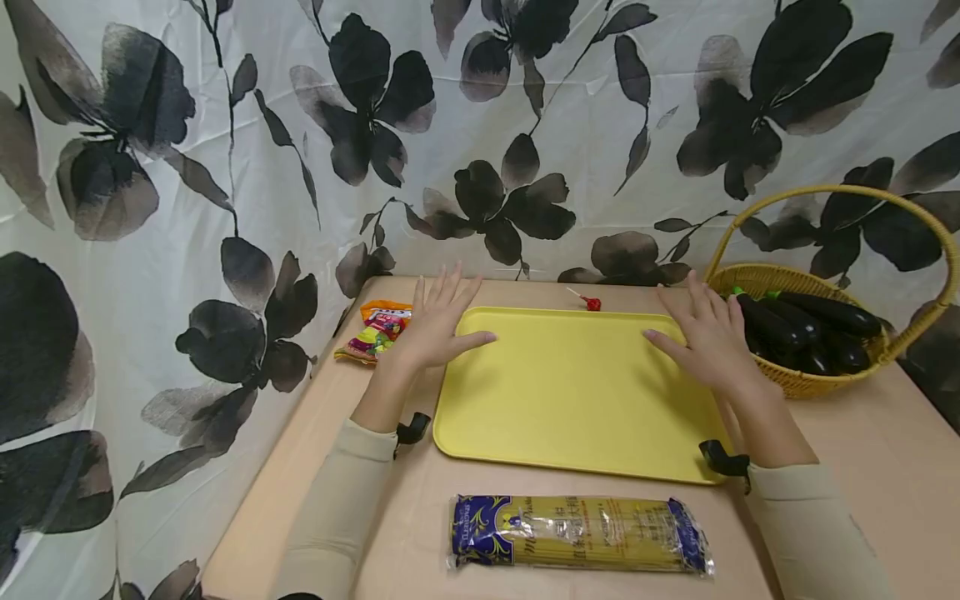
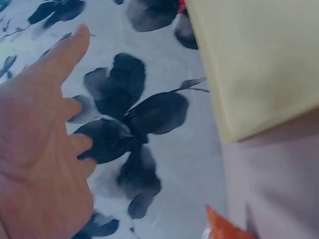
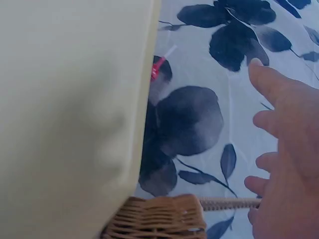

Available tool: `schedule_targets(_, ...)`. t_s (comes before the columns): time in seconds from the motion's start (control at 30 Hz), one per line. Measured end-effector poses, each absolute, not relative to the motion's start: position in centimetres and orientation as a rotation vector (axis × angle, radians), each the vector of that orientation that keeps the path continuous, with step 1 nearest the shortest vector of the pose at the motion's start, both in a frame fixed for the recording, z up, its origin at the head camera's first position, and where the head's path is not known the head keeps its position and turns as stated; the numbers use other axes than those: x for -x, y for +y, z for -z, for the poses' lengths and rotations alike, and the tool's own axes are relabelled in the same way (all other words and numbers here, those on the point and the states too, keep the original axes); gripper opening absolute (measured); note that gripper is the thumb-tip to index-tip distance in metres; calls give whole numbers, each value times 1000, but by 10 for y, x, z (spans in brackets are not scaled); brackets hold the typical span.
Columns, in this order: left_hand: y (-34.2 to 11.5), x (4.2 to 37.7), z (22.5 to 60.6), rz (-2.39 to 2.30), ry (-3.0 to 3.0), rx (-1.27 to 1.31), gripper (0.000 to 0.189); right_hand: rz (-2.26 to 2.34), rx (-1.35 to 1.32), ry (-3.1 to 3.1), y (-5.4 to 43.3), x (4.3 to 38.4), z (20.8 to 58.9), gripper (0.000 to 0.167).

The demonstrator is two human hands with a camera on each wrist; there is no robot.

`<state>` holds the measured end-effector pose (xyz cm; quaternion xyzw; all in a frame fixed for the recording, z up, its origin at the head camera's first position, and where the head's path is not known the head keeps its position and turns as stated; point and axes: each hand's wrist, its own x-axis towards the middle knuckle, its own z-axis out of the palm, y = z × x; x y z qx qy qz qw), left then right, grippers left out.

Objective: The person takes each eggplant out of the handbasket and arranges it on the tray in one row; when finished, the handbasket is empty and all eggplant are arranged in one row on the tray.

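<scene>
Both hands are held up above the far part of a yellow tray, fingers spread and holding nothing. The left hand is over the tray's far left corner, close to a colourful snack bag. At the tray's far right corner is the right hand, beside a wicker basket of dark eggplants. In the left wrist view, the left palm shows with its thumb extended. The right wrist view has the right hand apart from the tray edge.
A clear pack of spaghetti lies in front of the tray on the table. Behind the tray sits a small red lollipop. The basket's tall handle arches at the right. Floral cloth hangs behind and at the left.
</scene>
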<state>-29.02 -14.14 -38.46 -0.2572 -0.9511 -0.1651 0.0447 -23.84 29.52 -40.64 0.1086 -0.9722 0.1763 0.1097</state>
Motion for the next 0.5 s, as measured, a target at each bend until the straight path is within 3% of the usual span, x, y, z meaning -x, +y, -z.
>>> schedule_targets(0.27, -170, 277, 383, 1185, -2968, 948, 79, -683, -227, -2736, 326, 236, 388, 75)
schedule_targets(0.5, -192, 273, 415, 1198, -3211, 958, 90, -871, -106, -2713, 349, 232, 380, 77)
